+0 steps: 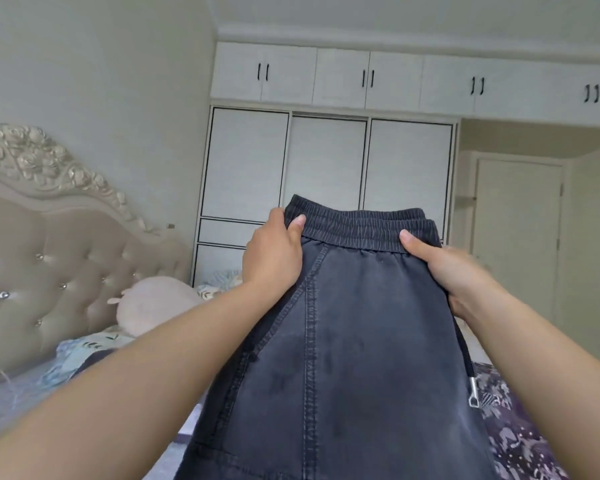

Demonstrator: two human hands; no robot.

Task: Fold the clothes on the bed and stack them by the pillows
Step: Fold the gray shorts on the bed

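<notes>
We hold the dark denim trousers [343, 341] up in the air in front of us, waistband uppermost, well above the bed [32, 386]. The elastic waistband [364, 226] is gathered and stretchy; below it the cloth hangs in one flat panel with stitched seams, and a metal zip pull [473, 393] dangles at the right edge of the trousers.

Left hand [274, 258] pinches the left corner of the waistband, thumb on the near face; its fingers are wrapped behind the cloth. Right hand [444, 268] grips the right side just below the waistband, thumb pressed on the elastic.

Handling judgement: soft but fairly heavy cloth, drapes readily, not slippery. The waistband corners look the best hold for keeping the panel square.

Left of the trousers: a pale plush pillow [153, 303] and tufted headboard [59, 237]. Behind the trousers: a white wardrobe [326, 161].
</notes>
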